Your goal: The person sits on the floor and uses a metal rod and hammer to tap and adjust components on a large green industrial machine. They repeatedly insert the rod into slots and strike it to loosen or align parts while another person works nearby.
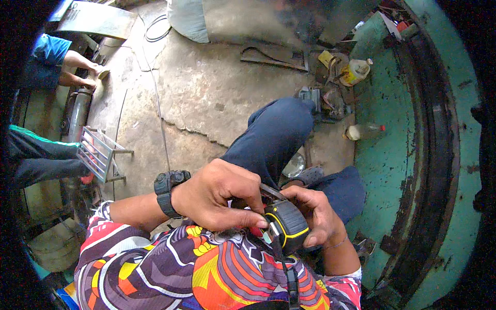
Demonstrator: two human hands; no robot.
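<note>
A black tape measure (290,226) with yellow trim is held in front of my chest. My right hand (316,212) wraps round its right side, thumb along the near edge. From the left, my left hand (225,196) pinches at the front end of the tape measure, its thumb against a small silver and red part. What lies between those fingertips is mostly hidden. A thin dark band arches over the top of the tape measure between both hands. A black watch (171,190) is on my left wrist.
Another person's hands (95,75) work at a grey cylinder (78,111) at the far left. A metal rack (101,155) stands nearby. On the right are a green metal wall (382,191), a plastic jug (356,72), a bottle (361,132) and a vise-like tool (323,103). A cable (159,108) crosses the concrete.
</note>
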